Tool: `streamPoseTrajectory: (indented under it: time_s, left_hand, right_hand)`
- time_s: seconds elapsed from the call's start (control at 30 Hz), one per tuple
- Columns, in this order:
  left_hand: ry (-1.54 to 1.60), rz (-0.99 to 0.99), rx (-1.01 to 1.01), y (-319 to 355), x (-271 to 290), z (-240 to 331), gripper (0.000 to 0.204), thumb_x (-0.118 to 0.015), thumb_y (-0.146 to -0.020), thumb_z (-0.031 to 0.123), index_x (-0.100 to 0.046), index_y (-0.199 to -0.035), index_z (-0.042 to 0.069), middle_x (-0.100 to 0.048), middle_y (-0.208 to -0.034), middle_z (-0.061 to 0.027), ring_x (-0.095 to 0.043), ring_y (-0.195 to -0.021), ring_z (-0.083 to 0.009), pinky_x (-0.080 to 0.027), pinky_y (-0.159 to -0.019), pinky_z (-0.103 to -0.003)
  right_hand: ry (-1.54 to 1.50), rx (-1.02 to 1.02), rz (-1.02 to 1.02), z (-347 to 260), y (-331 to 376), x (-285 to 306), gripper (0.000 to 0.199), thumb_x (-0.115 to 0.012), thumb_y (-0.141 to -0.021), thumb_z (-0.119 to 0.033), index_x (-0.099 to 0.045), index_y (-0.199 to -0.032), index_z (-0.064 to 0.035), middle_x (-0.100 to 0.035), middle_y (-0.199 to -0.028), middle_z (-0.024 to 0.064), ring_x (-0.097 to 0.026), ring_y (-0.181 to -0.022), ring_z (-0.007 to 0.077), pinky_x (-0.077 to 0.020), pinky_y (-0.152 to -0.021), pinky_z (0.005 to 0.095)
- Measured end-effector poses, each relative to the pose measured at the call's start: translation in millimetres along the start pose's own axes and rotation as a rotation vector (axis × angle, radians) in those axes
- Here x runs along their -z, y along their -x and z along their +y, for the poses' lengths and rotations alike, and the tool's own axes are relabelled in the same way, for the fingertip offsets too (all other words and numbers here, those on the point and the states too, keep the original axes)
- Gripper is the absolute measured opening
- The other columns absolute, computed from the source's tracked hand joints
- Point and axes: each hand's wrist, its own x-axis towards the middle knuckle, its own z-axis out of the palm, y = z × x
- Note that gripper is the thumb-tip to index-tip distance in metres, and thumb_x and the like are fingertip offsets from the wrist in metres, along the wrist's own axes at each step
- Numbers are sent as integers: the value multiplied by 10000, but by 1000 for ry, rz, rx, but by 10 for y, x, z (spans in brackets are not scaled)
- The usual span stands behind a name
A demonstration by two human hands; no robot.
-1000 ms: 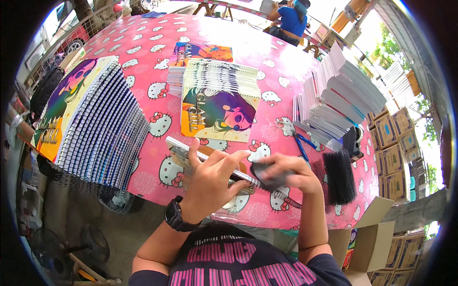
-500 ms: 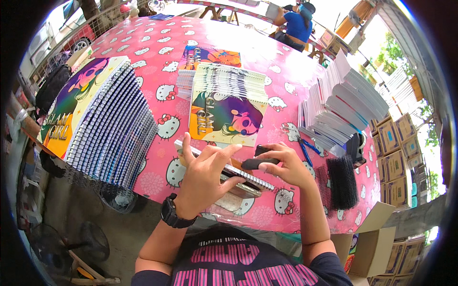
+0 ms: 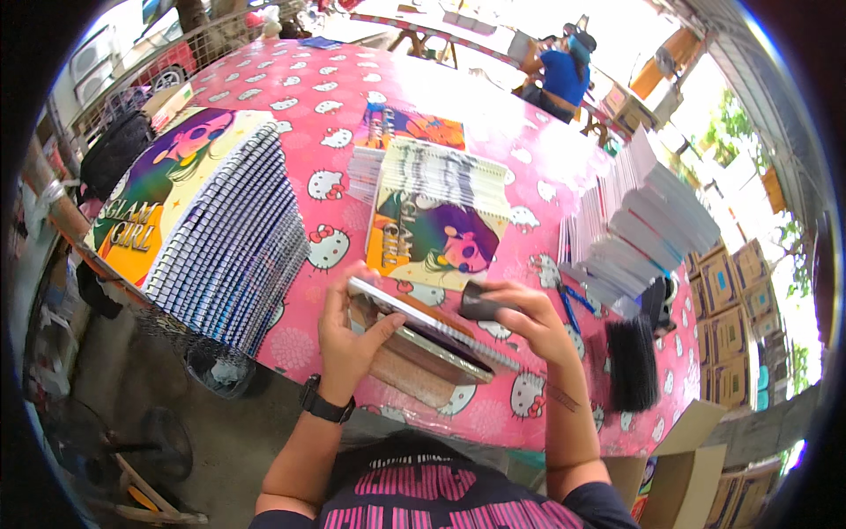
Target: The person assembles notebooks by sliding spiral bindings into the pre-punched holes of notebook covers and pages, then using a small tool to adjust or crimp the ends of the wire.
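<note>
My left hand, with a dark watch on its wrist, grips the left end of a notebook near the front of the table. The notebook is tilted on edge, and a row of binding shows along its side. Beneath it lies a flat brownish board with a metallic-looking bar. My right hand is closed on a dark, smooth block just right of the notebook. Beyond both hands, a fanned stack of spiral notebooks with a colourful illustrated cover lies on the table.
A tall stack of bound notebooks stands at the left. To the right are white unbound paper stacks, blue-handled pliers and a bundle of black coils. An open carton stands at lower right. A person sits far behind.
My left hand has shifted from over the notebook to its left end, the thumb now along its near side. The notebook looks more tilted. My right hand still holds the dark block.
</note>
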Motion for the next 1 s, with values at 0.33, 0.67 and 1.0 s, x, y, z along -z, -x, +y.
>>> streamPoseTrajectory:
  time_s: [0.33,0.67,1.0]
  left_hand:
    - [256,13,74,-16,46,-119,475,-640,-871,34,-479,-1314,-21,-598,-1050,-34,-550,-989,-110,-433,-879,-250]
    - [257,26,205,-48,105,-128,360,-631,-907,129,-584,-1253,44,-554,-845,69,-449,-659,-1,-337,-545,-167]
    - [317,99,201,-51,66,-153,326,-628,-909,130,-604,-1223,46,-555,-873,53,-484,-674,-16,-364,-553,-171]
  right_hand:
    - [-145,67,-116,-42,-128,-124,357,-648,-845,-343,-706,-1023,-39,-613,-1141,214,-578,-1079,308,-432,-931,399]
    - [407,-13,-80,13,-442,-145,542,-561,-845,-492,-680,-1083,-20,-588,-1206,228,-539,-1149,311,-394,-978,406]
    - [-500,180,-262,-68,-485,-297,423,-629,-862,-372,-670,-1096,-23,-599,-1178,205,-550,-1114,287,-400,-966,410]
